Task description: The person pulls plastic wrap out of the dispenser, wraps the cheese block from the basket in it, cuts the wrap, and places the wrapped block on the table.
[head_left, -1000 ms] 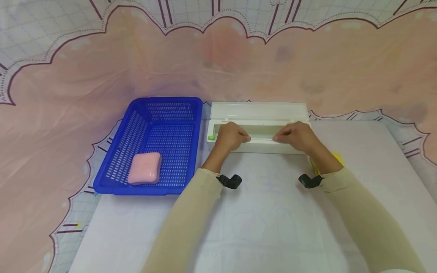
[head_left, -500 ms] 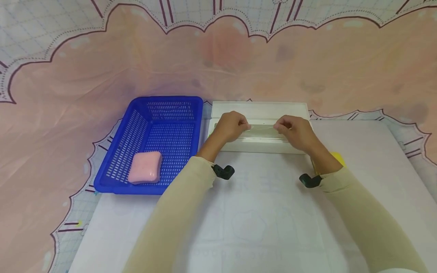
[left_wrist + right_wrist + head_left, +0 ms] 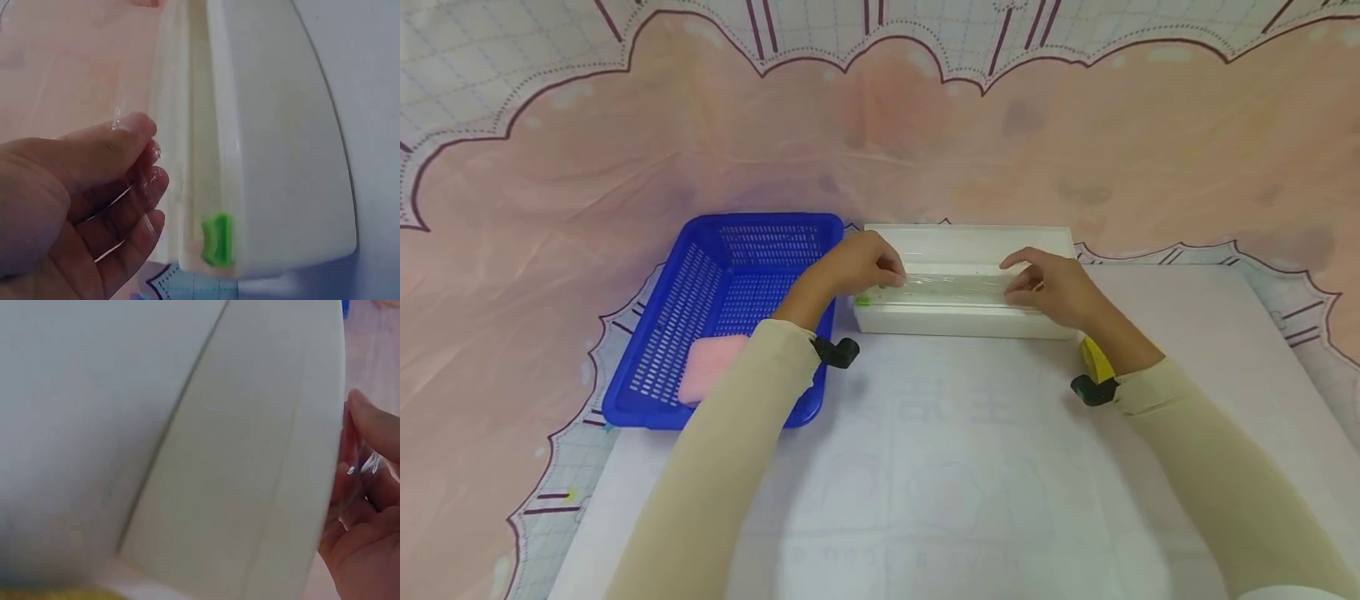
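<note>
We record clear film (image 3: 955,286) stretched above the open white box (image 3: 966,322) on the bench (image 3: 970,467) — left grip (image 3: 861,262) pinching it near the blue basket (image 3: 760,220), right grip (image 3: 1051,285) pinching it opposite.

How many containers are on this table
2: the blue basket on the left and the open white box beside it. I can't tell what the partly hidden yellow thing is.

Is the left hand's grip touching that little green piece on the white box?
Apart. The left wrist view shows the left hand's grip to one side of the green piece, with a pale gap between them on the white box.
</note>
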Tool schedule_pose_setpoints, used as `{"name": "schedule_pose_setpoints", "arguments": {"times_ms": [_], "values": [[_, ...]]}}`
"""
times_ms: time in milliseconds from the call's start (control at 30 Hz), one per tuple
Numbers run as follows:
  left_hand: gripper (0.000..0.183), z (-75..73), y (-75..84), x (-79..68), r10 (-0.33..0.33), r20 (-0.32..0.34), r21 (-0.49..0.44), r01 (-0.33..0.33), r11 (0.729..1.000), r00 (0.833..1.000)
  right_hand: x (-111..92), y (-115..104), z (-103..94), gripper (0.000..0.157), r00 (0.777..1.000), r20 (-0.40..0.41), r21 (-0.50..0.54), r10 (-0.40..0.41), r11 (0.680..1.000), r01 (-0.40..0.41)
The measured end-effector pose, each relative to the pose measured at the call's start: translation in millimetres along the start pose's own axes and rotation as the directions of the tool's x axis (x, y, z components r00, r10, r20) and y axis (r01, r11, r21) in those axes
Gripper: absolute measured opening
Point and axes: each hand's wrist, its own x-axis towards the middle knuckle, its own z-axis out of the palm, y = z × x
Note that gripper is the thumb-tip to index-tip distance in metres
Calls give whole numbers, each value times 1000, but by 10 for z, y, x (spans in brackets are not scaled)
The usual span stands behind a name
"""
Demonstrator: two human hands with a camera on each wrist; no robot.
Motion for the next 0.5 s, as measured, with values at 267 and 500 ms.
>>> {"name": "schedule_pose_setpoints", "arguments": {"times_ms": [267, 500], "values": [[20, -6, -146, -87, 4, 28, -169, 1, 986, 1000, -115, 242, -337, 14, 999, 30, -183, 29, 983, -24], [18, 6, -178, -207, 33, 40, -216, -23, 976, 999, -246, 347, -419, 30, 992, -26, -95, 124, 988, -126]]}}
